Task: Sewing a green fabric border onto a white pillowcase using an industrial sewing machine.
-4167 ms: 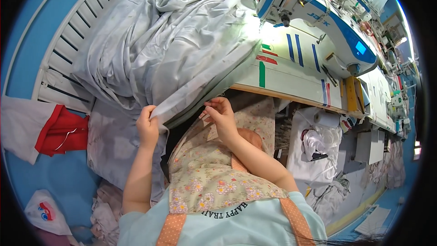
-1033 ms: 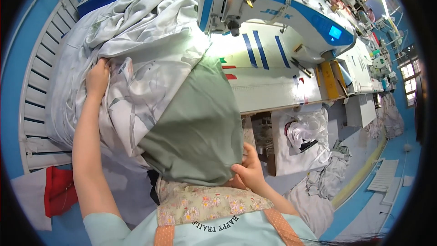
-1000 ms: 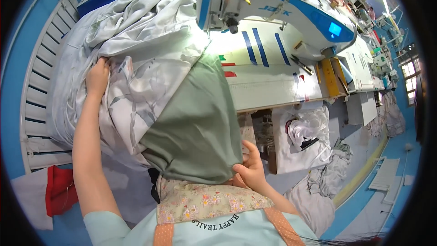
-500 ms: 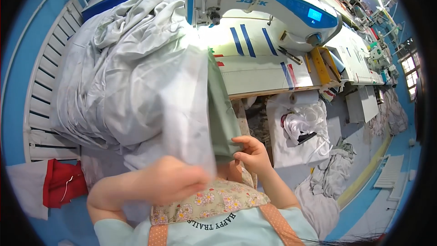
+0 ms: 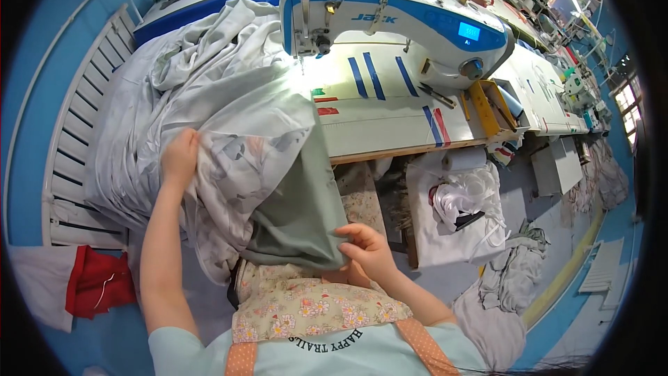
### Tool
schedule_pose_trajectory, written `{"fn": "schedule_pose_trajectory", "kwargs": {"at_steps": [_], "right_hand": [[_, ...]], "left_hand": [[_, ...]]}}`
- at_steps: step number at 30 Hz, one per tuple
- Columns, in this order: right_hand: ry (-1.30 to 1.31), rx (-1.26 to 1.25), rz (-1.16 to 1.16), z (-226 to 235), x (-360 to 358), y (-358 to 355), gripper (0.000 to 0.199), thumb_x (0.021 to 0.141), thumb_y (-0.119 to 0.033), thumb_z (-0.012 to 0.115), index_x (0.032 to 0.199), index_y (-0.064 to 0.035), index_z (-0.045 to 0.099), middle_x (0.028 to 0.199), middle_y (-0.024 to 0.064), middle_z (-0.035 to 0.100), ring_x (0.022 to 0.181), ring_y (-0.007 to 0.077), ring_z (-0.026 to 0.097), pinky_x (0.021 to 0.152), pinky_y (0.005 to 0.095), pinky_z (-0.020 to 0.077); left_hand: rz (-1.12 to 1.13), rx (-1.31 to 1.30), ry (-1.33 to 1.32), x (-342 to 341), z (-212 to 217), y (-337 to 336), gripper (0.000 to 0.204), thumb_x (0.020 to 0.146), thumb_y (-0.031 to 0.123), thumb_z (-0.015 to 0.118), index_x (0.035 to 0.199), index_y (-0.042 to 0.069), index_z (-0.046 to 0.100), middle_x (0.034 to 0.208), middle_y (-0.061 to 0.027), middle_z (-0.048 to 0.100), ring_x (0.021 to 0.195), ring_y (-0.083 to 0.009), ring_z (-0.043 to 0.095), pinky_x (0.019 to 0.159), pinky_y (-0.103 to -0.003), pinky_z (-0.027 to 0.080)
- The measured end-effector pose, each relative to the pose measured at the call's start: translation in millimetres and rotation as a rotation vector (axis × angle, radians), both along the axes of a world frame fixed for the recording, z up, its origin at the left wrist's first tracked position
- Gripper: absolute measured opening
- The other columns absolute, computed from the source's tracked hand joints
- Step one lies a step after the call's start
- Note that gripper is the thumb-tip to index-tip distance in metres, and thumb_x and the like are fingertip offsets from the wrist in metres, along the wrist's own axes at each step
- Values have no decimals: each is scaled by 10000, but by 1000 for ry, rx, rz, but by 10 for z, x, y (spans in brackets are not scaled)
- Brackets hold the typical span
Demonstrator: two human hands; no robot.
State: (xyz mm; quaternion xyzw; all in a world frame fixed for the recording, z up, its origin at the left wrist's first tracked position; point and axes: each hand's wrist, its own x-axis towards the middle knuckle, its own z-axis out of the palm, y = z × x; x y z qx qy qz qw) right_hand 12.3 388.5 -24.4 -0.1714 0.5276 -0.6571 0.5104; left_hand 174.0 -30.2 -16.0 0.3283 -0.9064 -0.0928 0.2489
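With our left hand [image 5: 179, 160] and right hand [image 5: 369, 249] each in a closed grip on the grey fabric [image 5: 271, 167], we should keep its edge taut and even.

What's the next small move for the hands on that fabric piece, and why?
Probably draw the green-backed fabric piece up toward the sewing machine. The right hand pinches its lower corner by the lap, the left hand grips its upper edge on the grey pile, and it hangs below the table edge.
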Motion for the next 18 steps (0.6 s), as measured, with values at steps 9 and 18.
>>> {"fn": "schedule_pose_trajectory", "kwargs": {"at_steps": [9, 18], "right_hand": [[287, 72, 35, 82, 173, 103, 636, 895, 112, 508, 1474, -40, 294, 1238, 151, 611, 1041, 151, 628, 746, 271, 563], [689, -42, 47, 40, 141, 152, 585, 872, 83, 481, 1433, -73, 420, 1083, 177, 682, 1022, 266, 663, 915, 315, 477]], "left_hand": [[-1256, 499, 13, 24, 1550, 2004, 110, 838, 152, 598, 886, 62, 557, 653, -105, 591, 583, -274, 605, 543, -452, 471], [-1228, 538, -530, -327, 536, 2618, 96, 854, 141, 547, 864, 47, 531, 650, -133, 617, 621, -350, 644, 545, -469, 486]]}}
